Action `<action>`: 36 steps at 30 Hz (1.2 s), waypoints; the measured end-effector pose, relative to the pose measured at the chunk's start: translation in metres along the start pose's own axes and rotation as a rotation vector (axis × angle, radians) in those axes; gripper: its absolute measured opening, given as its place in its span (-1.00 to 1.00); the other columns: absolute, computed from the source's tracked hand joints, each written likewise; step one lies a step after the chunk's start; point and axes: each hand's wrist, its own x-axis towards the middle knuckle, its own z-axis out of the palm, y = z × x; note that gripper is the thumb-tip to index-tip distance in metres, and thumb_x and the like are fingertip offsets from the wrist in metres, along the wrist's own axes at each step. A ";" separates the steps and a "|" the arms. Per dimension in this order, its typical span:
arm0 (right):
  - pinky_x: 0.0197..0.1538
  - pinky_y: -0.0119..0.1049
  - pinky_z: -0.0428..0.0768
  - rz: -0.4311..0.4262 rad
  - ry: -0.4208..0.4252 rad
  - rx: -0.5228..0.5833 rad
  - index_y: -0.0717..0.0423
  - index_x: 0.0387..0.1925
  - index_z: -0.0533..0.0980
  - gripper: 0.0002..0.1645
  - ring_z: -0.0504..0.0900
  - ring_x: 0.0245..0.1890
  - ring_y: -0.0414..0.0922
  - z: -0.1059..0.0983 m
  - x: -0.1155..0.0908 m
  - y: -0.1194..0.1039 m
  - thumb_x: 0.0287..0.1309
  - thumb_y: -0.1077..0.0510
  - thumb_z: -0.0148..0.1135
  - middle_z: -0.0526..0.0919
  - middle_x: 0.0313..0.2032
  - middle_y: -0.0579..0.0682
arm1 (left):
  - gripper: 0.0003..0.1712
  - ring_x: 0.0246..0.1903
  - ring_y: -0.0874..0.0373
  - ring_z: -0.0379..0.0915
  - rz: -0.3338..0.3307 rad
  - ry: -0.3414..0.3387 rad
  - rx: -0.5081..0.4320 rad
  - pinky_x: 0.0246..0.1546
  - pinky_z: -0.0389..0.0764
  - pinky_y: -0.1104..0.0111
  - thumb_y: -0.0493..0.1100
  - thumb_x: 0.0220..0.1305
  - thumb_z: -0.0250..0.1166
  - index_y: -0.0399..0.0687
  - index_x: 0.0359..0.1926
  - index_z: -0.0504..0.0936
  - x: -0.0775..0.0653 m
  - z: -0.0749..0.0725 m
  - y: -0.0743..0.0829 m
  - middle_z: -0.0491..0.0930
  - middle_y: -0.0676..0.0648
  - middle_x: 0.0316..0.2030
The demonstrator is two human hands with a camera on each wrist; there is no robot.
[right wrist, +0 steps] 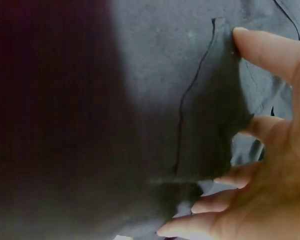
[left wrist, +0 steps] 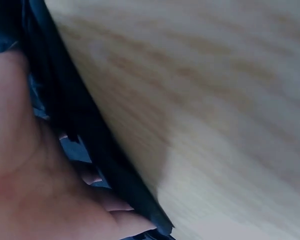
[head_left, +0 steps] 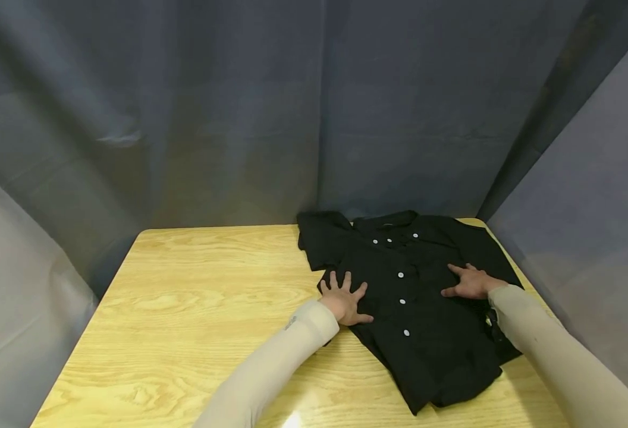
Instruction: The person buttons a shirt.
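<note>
A black short-sleeved button-up shirt [head_left: 426,351] lies front up on the table, its collar toward the back and its hem skewed toward the front. White buttons run down its middle. My left hand [head_left: 344,302] rests on the shirt's left side with the fingers spread. In the left wrist view, the palm of that hand [left wrist: 35,175] is beside the dark fabric edge [left wrist: 110,155]. On the shirt's right half, my right hand [head_left: 471,282] touches the cloth. The right wrist view shows its fingers [right wrist: 210,222] extended against the fabric, near a dark seam line.
The light wood table [head_left: 185,315] extends to the left of the shirt. A grey curtain [head_left: 228,119] hangs behind the table's back edge. Pale cloth panels stand on the left [head_left: 19,309] and right [head_left: 587,208], the right one close to the shirt.
</note>
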 end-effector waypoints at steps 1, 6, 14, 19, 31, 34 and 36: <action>0.11 0.44 0.00 -0.004 0.002 -0.006 0.48 0.35 -0.03 0.18 -0.13 0.19 0.64 0.001 0.001 -0.003 0.05 -0.28 0.23 -0.11 0.22 0.71 | -0.07 0.40 -0.23 -0.33 -0.004 0.002 0.000 0.28 -0.01 -0.08 0.57 0.13 -0.13 0.48 0.46 -0.13 -0.002 0.002 -0.003 -0.25 -0.07 0.47; 0.14 0.42 -0.05 -0.012 0.012 -0.030 0.48 0.35 -0.01 0.16 -0.13 0.22 0.59 0.006 0.002 -0.015 0.08 -0.28 0.22 -0.03 0.23 0.68 | -0.07 0.40 -0.24 -0.33 -0.014 0.007 0.003 0.28 -0.03 -0.09 0.57 0.13 -0.12 0.46 0.46 -0.13 -0.011 0.009 -0.014 -0.23 -0.08 0.47; 0.14 0.43 -0.04 -0.017 -0.003 -0.029 0.46 0.36 -0.02 0.15 -0.14 0.22 0.60 0.011 -0.002 -0.038 0.09 -0.26 0.21 -0.07 0.23 0.69 | -0.06 0.39 -0.28 -0.33 -0.012 0.003 0.014 0.26 -0.01 -0.12 0.57 0.13 -0.13 0.43 0.47 -0.13 -0.030 0.016 -0.027 -0.22 -0.12 0.47; 0.14 0.42 -0.06 -0.021 0.002 -0.032 0.45 0.36 -0.02 0.13 -0.14 0.21 0.62 0.012 -0.002 -0.050 0.10 -0.25 0.22 -0.11 0.24 0.69 | -0.05 0.39 -0.28 -0.31 -0.019 0.009 0.020 0.25 0.01 -0.11 0.57 0.13 -0.13 0.41 0.47 -0.11 -0.038 0.017 -0.034 -0.20 -0.13 0.46; 0.10 0.43 0.04 -0.025 -0.010 -0.041 0.38 0.39 -0.03 0.14 -0.13 0.17 0.68 0.019 0.001 -0.079 0.11 -0.30 0.18 -0.15 0.25 0.68 | -0.05 0.38 -0.31 -0.31 -0.032 0.009 0.020 0.23 0.04 -0.14 0.56 0.14 -0.14 0.39 0.47 -0.11 -0.054 0.028 -0.056 -0.21 -0.14 0.46; 0.09 0.43 0.05 -0.021 -0.016 -0.050 0.37 0.40 -0.03 0.13 -0.11 0.17 0.67 0.020 0.003 -0.087 0.12 -0.30 0.17 -0.15 0.26 0.67 | -0.06 0.38 -0.31 -0.32 -0.043 -0.002 0.018 0.23 0.04 -0.14 0.55 0.15 -0.13 0.38 0.47 -0.11 -0.060 0.027 -0.062 -0.21 -0.14 0.46; 0.09 0.43 0.07 -0.014 -0.019 -0.059 0.36 0.40 -0.04 0.12 -0.10 0.16 0.67 0.021 0.004 -0.093 0.13 -0.30 0.16 -0.14 0.26 0.67 | -0.06 0.38 -0.31 -0.32 -0.047 -0.006 0.019 0.24 0.03 -0.14 0.55 0.15 -0.13 0.38 0.47 -0.11 -0.063 0.027 -0.065 -0.22 -0.13 0.46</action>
